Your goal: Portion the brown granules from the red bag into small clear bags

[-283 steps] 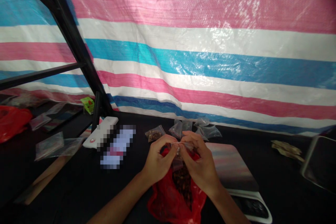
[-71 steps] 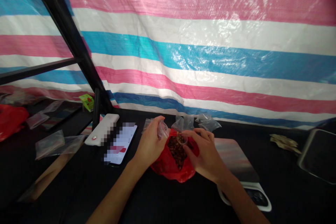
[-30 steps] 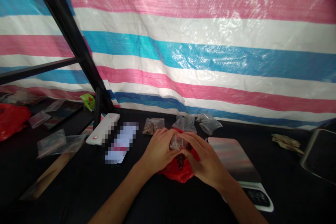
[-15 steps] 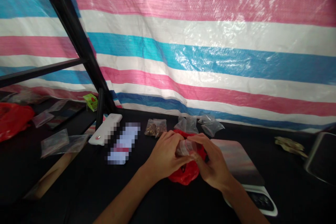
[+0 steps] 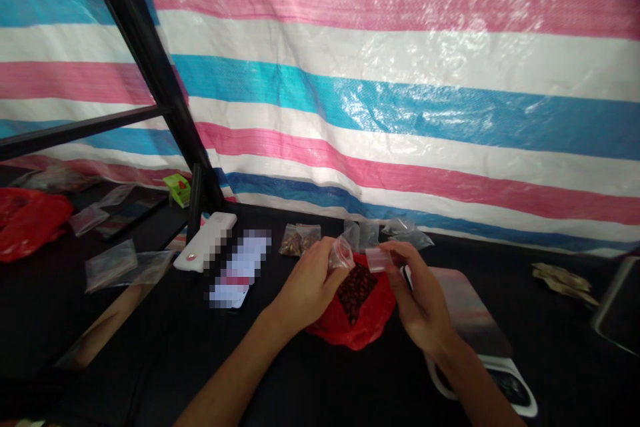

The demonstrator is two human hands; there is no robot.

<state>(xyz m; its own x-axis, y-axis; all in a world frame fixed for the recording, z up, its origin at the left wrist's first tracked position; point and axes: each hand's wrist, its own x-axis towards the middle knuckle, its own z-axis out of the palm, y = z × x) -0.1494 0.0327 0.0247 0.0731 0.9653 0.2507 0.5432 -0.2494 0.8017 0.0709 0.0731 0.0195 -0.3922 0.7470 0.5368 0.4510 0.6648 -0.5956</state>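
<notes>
My left hand (image 5: 313, 283) is closed on a small clear zip bag (image 5: 341, 253), its mouth rounded open toward the right. Pinched in the fingers of my right hand (image 5: 417, 293) is a small piece of clear plastic (image 5: 379, 259), perhaps another little bag; its exact kind I cannot tell. Below and between both hands lies a red plastic bag (image 5: 370, 325), spread open. Dark brown, bean-like pieces (image 5: 356, 290) fill its middle. A kitchen scale (image 5: 473, 310) with a shiny plate stands just right of the red bag, partly behind my right forearm.
Behind the hands lie two small bags of brown pieces (image 5: 300, 240) and several clear bags (image 5: 369, 237). To the left are a phone with a blurred screen (image 5: 243, 267), a white device (image 5: 206, 243) and a black metal frame (image 5: 150, 73). A striped tarp (image 5: 400, 107) hangs behind.
My hands, earlier together on clear plastic over the red bag, have moved apart. The zip bag's mouth now shows open in my left hand, and the brown pieces have come into sight.
</notes>
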